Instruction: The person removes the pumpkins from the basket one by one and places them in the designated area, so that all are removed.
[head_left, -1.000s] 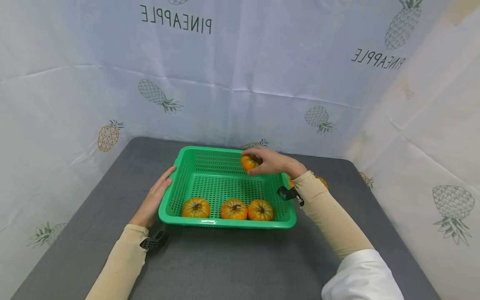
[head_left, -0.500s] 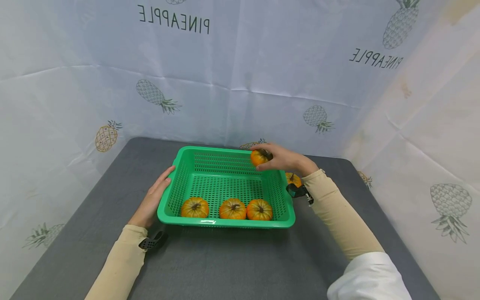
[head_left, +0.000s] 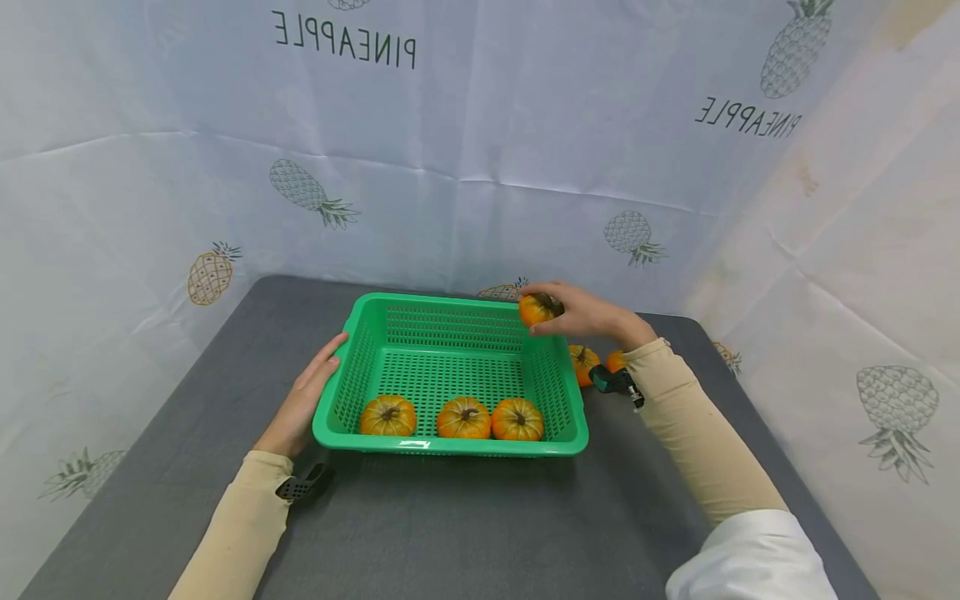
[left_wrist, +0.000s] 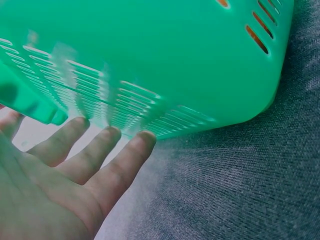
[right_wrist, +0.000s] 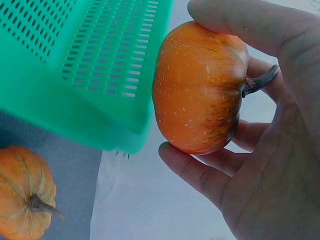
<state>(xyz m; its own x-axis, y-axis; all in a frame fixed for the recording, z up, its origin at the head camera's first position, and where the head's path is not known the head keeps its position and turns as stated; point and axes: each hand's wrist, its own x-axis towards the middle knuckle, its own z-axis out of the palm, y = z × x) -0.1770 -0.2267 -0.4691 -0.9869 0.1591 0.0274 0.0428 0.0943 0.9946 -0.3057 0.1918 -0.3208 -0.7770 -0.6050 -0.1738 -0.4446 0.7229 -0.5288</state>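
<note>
Fingers point(left_wrist: 122, 170) of the left hand point(head_left: 300, 404) lie nearly straight along the left side of the green basket point(head_left: 450, 447), so that grip is wide and holds nothing; whether the tips press on the slotted wall cannot be told. The basket sits on the dark surface point(head_left: 450, 525), its long axis running left to right. Inside, along the near wall, are the left pumpkin point(head_left: 387, 415) by itself and, past a gap, the middle pumpkin point(head_left: 464, 417) and the right pumpkin point(head_left: 517, 419), apparently touching. Raised at the far right corner is the held pumpkin point(head_left: 534, 311); whether it hangs inside the rim or just beyond it is hard to tell. This seems the relation the coming move turns on: the basket lies to the held pumpkin's left and nearside, and the right hand point(head_left: 588, 315) is the nearer hand. Its grip is narrowed around the fruit, thumb on one side and fingertips on the other, the stem point(right_wrist: 260, 82) pointing back toward the hand. One loose pumpkin point(head_left: 583, 362) rests on the surface just outside the basket's right wall; farther right, a second loose pumpkin point(head_left: 616, 361) is partly hidden by the wrist strap point(head_left: 618, 382).
</note>
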